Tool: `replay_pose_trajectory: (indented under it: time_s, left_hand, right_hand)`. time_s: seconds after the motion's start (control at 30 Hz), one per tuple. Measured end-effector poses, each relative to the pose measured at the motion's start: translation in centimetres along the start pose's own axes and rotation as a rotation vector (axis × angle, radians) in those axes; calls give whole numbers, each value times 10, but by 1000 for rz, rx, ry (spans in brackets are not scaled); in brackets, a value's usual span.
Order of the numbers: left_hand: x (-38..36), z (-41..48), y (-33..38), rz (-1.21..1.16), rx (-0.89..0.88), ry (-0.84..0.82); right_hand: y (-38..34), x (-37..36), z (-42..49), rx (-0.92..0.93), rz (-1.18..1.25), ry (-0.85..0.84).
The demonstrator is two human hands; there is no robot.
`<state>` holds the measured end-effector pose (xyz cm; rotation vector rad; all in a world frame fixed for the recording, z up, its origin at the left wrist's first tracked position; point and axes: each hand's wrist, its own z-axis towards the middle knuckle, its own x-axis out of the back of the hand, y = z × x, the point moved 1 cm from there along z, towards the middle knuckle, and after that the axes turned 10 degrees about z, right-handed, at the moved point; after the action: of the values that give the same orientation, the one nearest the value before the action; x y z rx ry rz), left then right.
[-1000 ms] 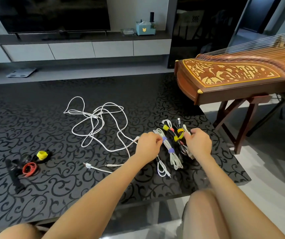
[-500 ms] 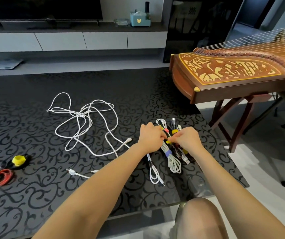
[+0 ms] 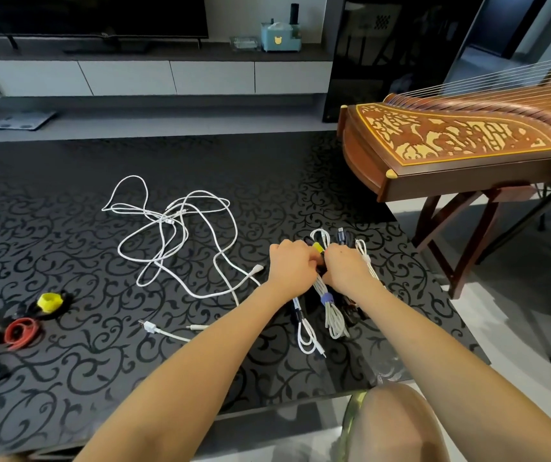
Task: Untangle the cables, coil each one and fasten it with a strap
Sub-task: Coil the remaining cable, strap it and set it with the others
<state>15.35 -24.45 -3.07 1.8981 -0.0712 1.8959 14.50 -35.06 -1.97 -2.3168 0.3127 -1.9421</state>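
Hands first: your left hand (image 3: 292, 265) and right hand (image 3: 346, 271) are drawn close together, knuckles nearly touching. The fingers of both curl down onto the bundles (image 3: 332, 318) of coiled cable at the right side of the desk (image 3: 67, 395). A yellow strap (image 3: 317, 247) shows in the gap between your knuckles, so you seem to be tightening or pressing that strap closed, one hand steadying the coil while the other works the band. The fingertips are hidden under your hands, so I cannot tell just what each one pinches. One thick white coil runs out below your wrists, bound by a blue strap (image 3: 327, 300). The bundles lie side by side, likely to keep finished work apart from the mess. To your left the loose white cables (image 3: 174, 235) sprawl in overlapping loops, their plugs lying free near your left forearm; these are yet to be sorted. The spare straps (image 3: 24, 330), yellow, red and black, wait at the far left, well apart from your hands, so the next one means a reach across.
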Motion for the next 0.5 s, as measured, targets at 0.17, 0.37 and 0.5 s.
replay_pose_trajectory:
  time_s: [0.17, 0.37, 0.5]
  left_hand:
    - [6, -8, -8, -136, 56, 81]
    - [16, -19, -11, -141, 35, 106]
    - [23, -23, -18, -174, 60, 137]
  right_hand:
    - [-3, 0, -3, 6, -43, -36]
    - [-9, 8, -5, 36, -78, -89]
    - [-10, 6, -11, 23, -92, -55]
